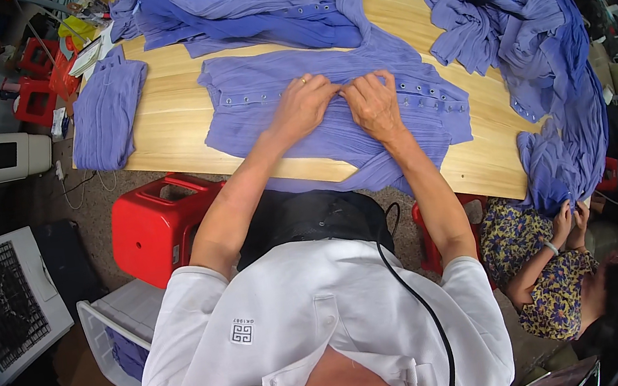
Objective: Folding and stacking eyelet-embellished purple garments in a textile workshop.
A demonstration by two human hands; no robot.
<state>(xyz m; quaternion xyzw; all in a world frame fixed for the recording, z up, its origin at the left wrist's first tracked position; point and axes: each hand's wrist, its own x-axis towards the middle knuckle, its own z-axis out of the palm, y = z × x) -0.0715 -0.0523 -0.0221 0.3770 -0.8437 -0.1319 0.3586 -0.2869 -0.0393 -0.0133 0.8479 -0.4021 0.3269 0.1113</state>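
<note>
A purple crinkled shirt (260,125) lies spread across the wooden table (168,86) in front of me. Along its front runs a band of small round buttons or snaps (421,89). My left hand (304,105) is closed in a pinch on this band, near the shirt's middle. Right beside it, my right hand (376,107) pinches the same band, the fingertips of both hands almost meeting. What lies directly between the fingertips is hidden. One sleeve (369,173) drapes over the table's near edge toward me.
A folded purple garment stack (108,114) sits at the table's left end. Heaped purple garments (251,4) cover the far side and the right. A red stool (163,225) and a white bin (118,322) stand at left. A co-worker (548,262) handles purple fabric at lower right.
</note>
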